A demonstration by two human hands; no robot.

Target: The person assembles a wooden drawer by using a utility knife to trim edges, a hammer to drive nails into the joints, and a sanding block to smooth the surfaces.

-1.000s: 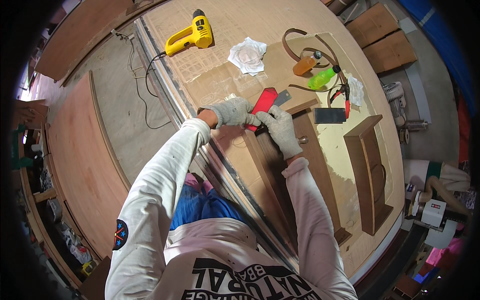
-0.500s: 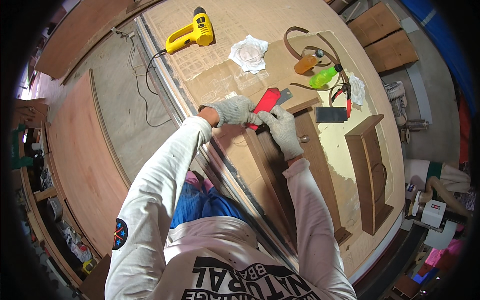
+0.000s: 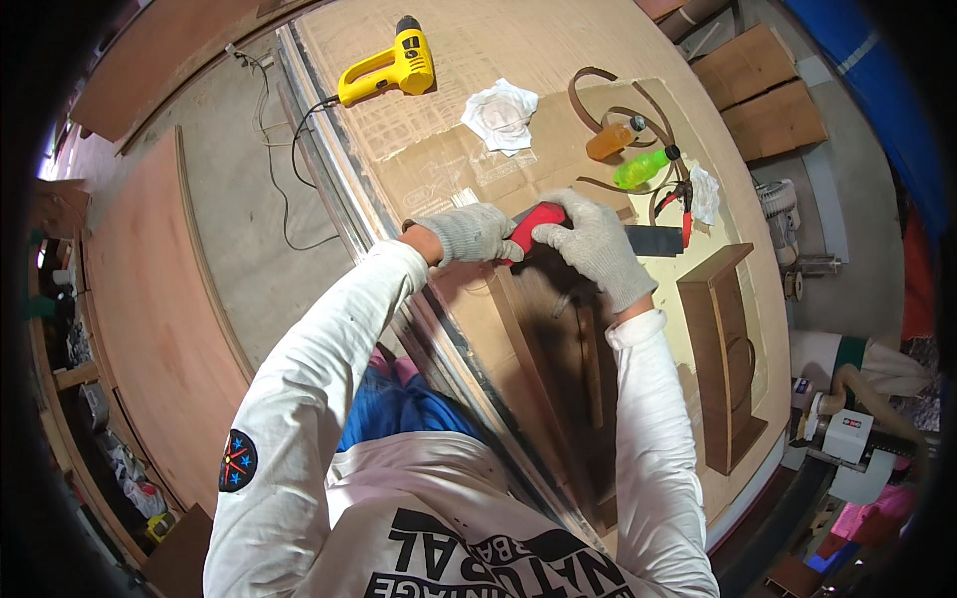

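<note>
My left hand (image 3: 474,235), in a grey knitted glove, is closed on the left end of a red flat tool (image 3: 535,228). My right hand (image 3: 596,245), gloved the same way, grips its other end, fingers curled over the far side. What kind of tool it is cannot be made out. Below the hands stands a dark brown wooden drawer-like box (image 3: 518,334), partly shaded by my right arm. A dark rectangular block (image 3: 658,240) lies just right of my right hand, beside red-handled pliers (image 3: 686,211).
A yellow heat gun (image 3: 404,65) lies at the far left of the cardboard-covered table, near a crumpled white cloth (image 3: 500,116). Farther right are brown edging strips (image 3: 653,110), an orange bottle (image 3: 610,142) and a green bottle (image 3: 643,168). Another brown wooden piece (image 3: 714,369) stands at right.
The red tool has turned and the grey plate at its far end is now largely hidden. My right hand has shifted right and curled over it. The box below has shifted or tilted.
</note>
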